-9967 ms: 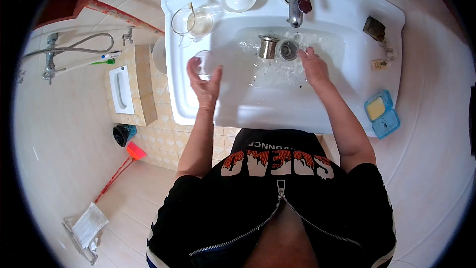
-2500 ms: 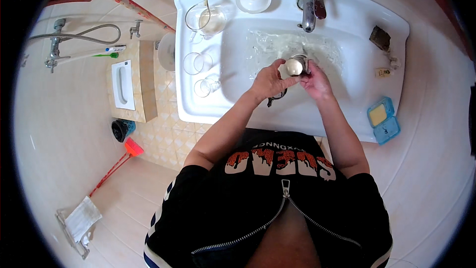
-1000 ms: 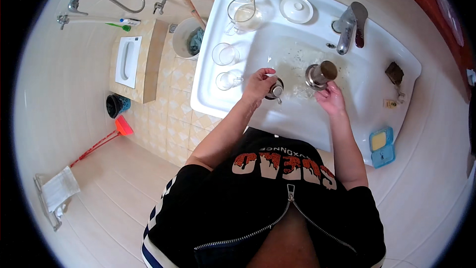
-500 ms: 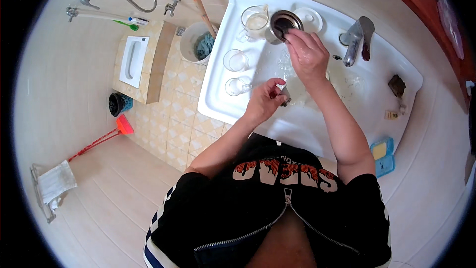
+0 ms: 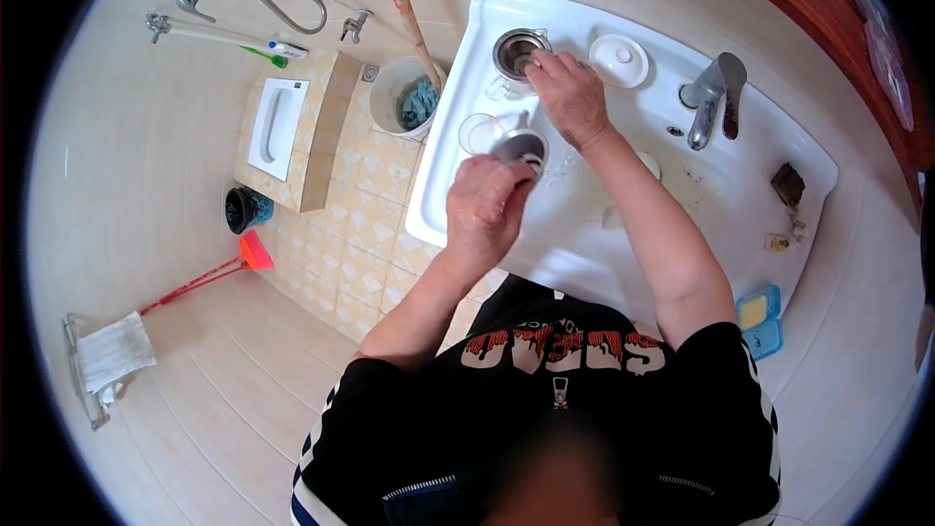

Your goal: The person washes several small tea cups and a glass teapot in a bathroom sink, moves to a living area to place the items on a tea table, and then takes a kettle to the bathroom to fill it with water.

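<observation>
At the sink's far left, my right hand (image 5: pixel 567 97) has its fingers closed on the rim of a metal infuser (image 5: pixel 516 47). The infuser sits in the mouth of a glass pitcher (image 5: pixel 506 90). Nearer to me, my left hand (image 5: pixel 485 212) grips a small, round metal piece with a dark hollow (image 5: pixel 523 144), like a tea strainer; my fingers cover part of it. It is held just beside a small glass cup (image 5: pixel 477 131) on the sink's left ledge. A round white lid (image 5: pixel 619 60) with a knob lies right of my right hand.
The white sink (image 5: pixel 433 197) has a chrome faucet (image 5: pixel 716 97) at its far right. Bits of residue and pale objects lie in the basin. A dark scrubber (image 5: pixel 787 183) and a blue soap box (image 5: pixel 763 336) are at right. A bucket (image 5: pixel 385 97) with a mop stands left.
My right hand has moved left with the metal infuser and set it into the pitcher. My left hand has shifted left, turning the metal piece so its hollow shows. The view has shifted slightly.
</observation>
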The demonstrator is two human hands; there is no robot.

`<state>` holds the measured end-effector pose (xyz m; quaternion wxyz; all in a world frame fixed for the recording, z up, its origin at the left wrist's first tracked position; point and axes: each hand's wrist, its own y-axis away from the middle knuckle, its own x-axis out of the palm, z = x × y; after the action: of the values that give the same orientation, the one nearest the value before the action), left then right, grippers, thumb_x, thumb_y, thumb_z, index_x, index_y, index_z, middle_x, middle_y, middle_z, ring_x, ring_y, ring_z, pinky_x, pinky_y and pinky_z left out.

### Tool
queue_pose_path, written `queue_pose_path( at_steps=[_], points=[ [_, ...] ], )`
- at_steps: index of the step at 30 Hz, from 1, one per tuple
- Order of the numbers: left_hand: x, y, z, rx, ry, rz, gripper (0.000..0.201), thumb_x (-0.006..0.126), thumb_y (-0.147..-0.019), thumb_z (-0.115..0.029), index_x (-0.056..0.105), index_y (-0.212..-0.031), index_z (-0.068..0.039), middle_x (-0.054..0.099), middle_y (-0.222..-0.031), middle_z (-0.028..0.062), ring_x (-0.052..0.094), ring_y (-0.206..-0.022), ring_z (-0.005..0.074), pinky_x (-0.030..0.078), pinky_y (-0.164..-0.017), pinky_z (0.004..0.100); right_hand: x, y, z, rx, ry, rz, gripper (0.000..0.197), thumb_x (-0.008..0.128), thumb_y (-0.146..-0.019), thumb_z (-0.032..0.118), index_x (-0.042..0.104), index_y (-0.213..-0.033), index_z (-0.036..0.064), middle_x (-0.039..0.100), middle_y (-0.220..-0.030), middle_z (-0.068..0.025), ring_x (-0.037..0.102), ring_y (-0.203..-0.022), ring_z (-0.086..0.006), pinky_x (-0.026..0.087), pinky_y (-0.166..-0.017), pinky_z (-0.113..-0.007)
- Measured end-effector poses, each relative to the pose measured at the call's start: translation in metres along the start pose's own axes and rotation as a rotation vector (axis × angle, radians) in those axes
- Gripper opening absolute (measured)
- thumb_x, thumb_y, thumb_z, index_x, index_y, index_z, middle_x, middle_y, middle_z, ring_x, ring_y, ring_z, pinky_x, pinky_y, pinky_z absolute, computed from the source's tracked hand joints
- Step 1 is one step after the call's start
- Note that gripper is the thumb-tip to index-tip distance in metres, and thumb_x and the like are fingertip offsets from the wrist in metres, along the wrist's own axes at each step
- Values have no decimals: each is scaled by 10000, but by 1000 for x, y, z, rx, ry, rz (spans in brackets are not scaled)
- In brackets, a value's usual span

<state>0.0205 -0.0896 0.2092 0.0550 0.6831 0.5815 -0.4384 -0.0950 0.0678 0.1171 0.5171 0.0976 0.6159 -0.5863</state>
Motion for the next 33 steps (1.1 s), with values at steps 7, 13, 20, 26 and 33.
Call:
queue_pose_path(
  at_steps=[7,13,20,26,33],
  points=[
    [15,-45,45,225,-205,-224,153,678,-707,11,594,-817,-56,581,-693,73,583,-682,255,471,-791,402,-7,31,4,224,-177,12,359,669,-760,81,607,-1111,126,512,-1227,-62,626,-862,-238,518,-691,-367],
    [49,-86,72,303,-324,-177,161,670,-709,-18,602,-840,-80,612,-777,57,591,-809,254,439,-773,389,-27,122,8,453,-144,140,250,623,-785,92,603,-1034,76,520,-1186,-107,630,-796,-257,513,-701,-392],
    [76,-87,96,312,-325,-186,136,631,-699,-26,615,-809,-104,601,-774,36,577,-888,242,415,-820,395,-49,219,12,642,-119,218,111,609,-788,95,633,-896,91,546,-1149,-57,621,-765,-274,507,-664,-408],
    [80,-87,106,270,-452,-71,151,704,-699,-104,613,-816,-131,609,-814,16,552,-837,246,396,-758,395,-61,252,3,762,-118,245,86,604,-813,133,632,-881,87,583,-1069,-36,619,-773,-286,504,-672,-398],
    [94,-91,106,249,-420,-81,156,669,-761,-113,634,-913,-111,637,-860,33,572,-901,260,397,-809,396,-59,273,-15,936,-107,193,130,619,-820,168,628,-923,89,579,-1087,-74,613,-846,-294,503,-695,-403]
  ],
)
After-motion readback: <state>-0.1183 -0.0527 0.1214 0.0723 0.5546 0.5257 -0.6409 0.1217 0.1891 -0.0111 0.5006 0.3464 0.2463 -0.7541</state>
